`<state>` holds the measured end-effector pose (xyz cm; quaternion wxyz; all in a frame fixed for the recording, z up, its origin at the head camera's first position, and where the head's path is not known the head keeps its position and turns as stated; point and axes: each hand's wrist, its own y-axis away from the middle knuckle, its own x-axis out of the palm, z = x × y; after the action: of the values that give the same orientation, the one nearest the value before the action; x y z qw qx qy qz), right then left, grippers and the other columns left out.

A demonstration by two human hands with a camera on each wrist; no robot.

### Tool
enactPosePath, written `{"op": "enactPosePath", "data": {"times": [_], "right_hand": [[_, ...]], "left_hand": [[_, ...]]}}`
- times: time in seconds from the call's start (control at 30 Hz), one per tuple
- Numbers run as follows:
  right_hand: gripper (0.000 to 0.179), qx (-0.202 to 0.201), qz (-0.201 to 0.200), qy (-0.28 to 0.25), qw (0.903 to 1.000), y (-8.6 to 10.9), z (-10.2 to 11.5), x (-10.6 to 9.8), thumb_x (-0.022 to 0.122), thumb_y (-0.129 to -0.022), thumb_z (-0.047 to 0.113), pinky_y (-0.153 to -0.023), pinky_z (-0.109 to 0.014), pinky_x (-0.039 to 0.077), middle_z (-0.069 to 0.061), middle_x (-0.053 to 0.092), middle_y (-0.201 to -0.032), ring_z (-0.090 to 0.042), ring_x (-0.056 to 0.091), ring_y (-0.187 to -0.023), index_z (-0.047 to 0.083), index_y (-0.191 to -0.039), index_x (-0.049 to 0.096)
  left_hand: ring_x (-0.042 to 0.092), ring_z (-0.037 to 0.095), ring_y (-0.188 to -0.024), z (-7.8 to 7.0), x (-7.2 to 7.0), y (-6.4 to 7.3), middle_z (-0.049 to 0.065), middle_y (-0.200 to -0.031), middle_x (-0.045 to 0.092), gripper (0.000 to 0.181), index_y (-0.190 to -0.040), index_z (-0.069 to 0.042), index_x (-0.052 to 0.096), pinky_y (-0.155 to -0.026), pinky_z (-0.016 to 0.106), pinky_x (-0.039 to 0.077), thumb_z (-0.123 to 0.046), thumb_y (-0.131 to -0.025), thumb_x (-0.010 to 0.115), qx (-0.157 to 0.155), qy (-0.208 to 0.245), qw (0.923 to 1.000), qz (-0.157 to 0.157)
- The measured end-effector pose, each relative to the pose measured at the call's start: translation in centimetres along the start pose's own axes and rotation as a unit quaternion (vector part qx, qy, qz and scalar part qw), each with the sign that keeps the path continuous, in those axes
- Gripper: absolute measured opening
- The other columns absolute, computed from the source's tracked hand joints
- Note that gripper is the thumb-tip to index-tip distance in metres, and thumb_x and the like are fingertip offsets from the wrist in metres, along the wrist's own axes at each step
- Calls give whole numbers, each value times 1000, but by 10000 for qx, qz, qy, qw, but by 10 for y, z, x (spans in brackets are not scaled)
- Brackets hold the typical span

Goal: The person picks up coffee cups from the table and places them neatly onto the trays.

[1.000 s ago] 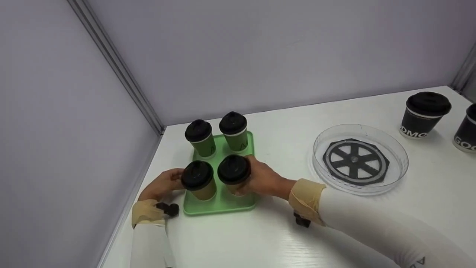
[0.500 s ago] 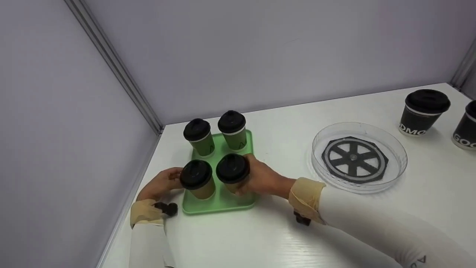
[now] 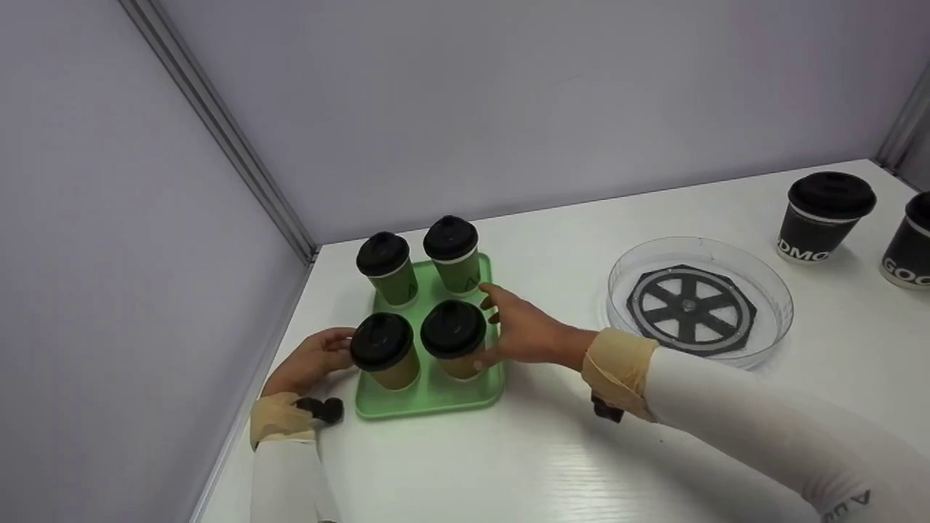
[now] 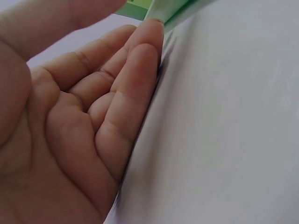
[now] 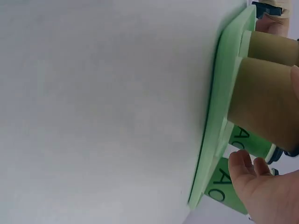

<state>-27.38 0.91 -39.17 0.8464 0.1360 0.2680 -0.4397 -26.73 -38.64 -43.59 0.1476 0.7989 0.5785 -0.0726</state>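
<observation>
Wht tbl (image 3: 465, 465) holds grn tray (image 3: 443, 397), clr dish (image 3: 774, 309) & 2 blk cups (image 3: 822, 216) (image 3: 912, 245)

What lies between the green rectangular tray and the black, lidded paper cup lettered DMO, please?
In the head view, a clear, round, shallow dish stands between the tray and the black cup, with the right hand nearer the tray.

"Left wrist, go."
"Left hand (image 4: 79, 112), palm to camera. Fingers (image 4: 135, 74) loosely bent, side by side. Thumb (image 4: 65, 16) across the upper left, cropped."
"Resting on anything?"
"Little-finger side lies along the white worktop (image 4: 224, 121), which fills the right. Soft shadow beside it."
"Green bit up top?"
"Green tray (image 4: 170, 9), just a cropped sliver. Fingertips right at its edge; contact unclear."
</observation>
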Motion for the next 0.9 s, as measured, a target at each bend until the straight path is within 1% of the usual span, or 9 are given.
{"op": "enactPosePath", "data": {"times": [0.13,0.27,0.4,0.6,0.7,0.8,0.9], "right_hand": [[119,-50,61,34,10000,14,-6,-17,92,-66,16,-97,-41,44,-12,40,-144,-30,47,-127,15,-156,14],[117,-167,54,45,9998,29,-13,-31,91,-66,10,-101,-43,41,-10,39,-144,-29,46,-127,15,-156,16],[115,-273,29,97,9996,44,-20,-42,90,-67,9,-102,-45,40,-9,40,-143,-29,45,-128,15,-156,17],[109,-387,-116,226,9989,64,-30,-57,89,-68,9,-100,-48,40,-8,42,-141,-31,46,-126,17,-155,22],[107,-344,-247,267,9987,72,-36,-66,88,-69,8,-100,-49,40,-7,44,-140,-31,46,-126,17,-154,25],[105,-272,-374,292,9985,79,-41,-77,87,-70,8,-101,-49,40,-6,44,-141,-30,46,-127,17,-154,25],[104,-224,-516,272,9980,86,-45,-85,87,-70,9,-102,-48,39,-5,44,-141,-29,46,-127,16,-154,26]], "left_hand": [[62,21,-99,-1,2,-2,10,-107,67,41,-130,7,53,-87,34,48,-7,-93,65,-9,143,9998,-101],[63,21,-97,-1,2,-2,10,-107,66,37,-126,8,54,-86,33,49,-10,-96,62,0,280,9995,-176],[63,20,-100,0,3,-2,10,-109,66,37,-127,9,54,-87,32,49,-11,-97,61,-43,334,9992,-192],[62,19,-98,-1,4,-1,9,-107,67,36,-125,7,57,-85,32,49,-13,-96,62,-199,-7,9994,-294],[62,19,-97,-5,6,-2,8,-106,67,34,-123,5,59,-84,32,49,-15,-95,64,-300,-203,9986,-374],[62,21,-95,-11,7,-2,9,-105,67,34,-122,3,60,-83,33,49,-16,-95,65,-443,-375,9969,-531],[63,22,-93,-19,5,0,9,-105,67,35,-124,3,58,-82,34,50,-16,-95,63,-555,-628,9932,-806]]}}
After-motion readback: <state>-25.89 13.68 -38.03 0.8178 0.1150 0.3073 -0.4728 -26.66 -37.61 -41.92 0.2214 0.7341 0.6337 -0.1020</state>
